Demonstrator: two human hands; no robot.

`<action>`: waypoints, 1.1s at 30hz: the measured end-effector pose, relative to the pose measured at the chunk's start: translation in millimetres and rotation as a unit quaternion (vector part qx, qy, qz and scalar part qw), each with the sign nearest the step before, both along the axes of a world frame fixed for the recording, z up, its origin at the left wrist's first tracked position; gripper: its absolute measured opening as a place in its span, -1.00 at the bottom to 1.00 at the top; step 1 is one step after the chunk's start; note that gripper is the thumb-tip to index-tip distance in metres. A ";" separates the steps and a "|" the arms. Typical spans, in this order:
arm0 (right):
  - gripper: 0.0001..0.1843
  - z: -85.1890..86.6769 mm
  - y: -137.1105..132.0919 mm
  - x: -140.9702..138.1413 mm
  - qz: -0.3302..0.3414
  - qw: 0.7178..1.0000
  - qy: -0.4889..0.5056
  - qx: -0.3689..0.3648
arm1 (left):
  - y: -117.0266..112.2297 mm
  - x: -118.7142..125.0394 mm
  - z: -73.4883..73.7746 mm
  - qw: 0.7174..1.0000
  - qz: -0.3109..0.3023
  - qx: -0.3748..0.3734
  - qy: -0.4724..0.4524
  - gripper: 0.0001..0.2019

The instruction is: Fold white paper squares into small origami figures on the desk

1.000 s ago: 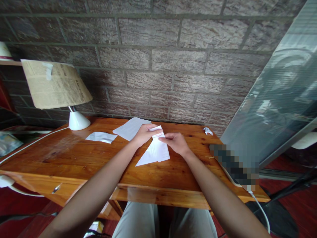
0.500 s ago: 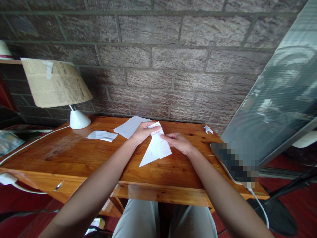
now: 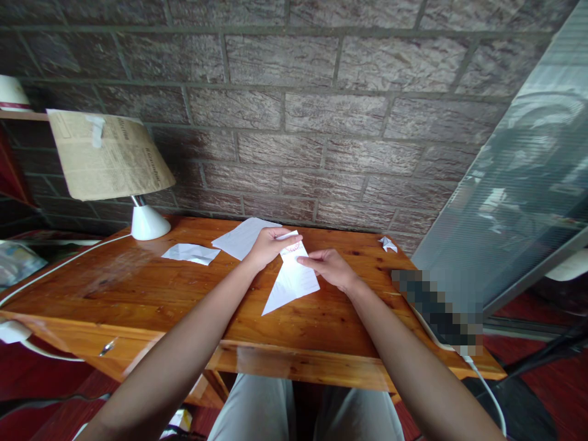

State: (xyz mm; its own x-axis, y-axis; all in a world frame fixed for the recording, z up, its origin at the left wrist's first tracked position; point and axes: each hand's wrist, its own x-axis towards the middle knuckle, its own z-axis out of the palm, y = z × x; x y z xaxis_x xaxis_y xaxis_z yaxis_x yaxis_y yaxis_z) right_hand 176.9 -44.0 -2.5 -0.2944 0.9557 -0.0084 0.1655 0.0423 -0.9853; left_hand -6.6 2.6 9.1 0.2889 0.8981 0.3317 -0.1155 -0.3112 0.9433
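Observation:
A white sheet of paper folded into a pointed triangle (image 3: pixel 291 283) lies on the wooden desk (image 3: pixel 138 288), its tip toward me. My left hand (image 3: pixel 269 245) pinches the paper's far top edge and folds it over. My right hand (image 3: pixel 328 266) presses fingers on the paper's right side and holds it down. Red print shows near the fold at the top.
Two more white sheets lie behind: a flat sheet (image 3: pixel 241 236) and a creased sheet (image 3: pixel 190 252). A small folded paper figure (image 3: pixel 386 244) sits at the back right. A lamp (image 3: pixel 138 184) with a newspaper shade stands at the left. A blurred item (image 3: pixel 436 309) with a white cable lies at right.
The folded paper has shifted slightly toward me and right. My left hand bent the top edge further over; my right hand stayed pressed on the paper.

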 end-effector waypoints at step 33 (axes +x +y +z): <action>-0.48 8.2 -3.8 2.8 0.029 1.000 -0.004 0.008 | 5.7 -4.9 -2.6 0.996 -0.048 -0.068 -0.021 -0.68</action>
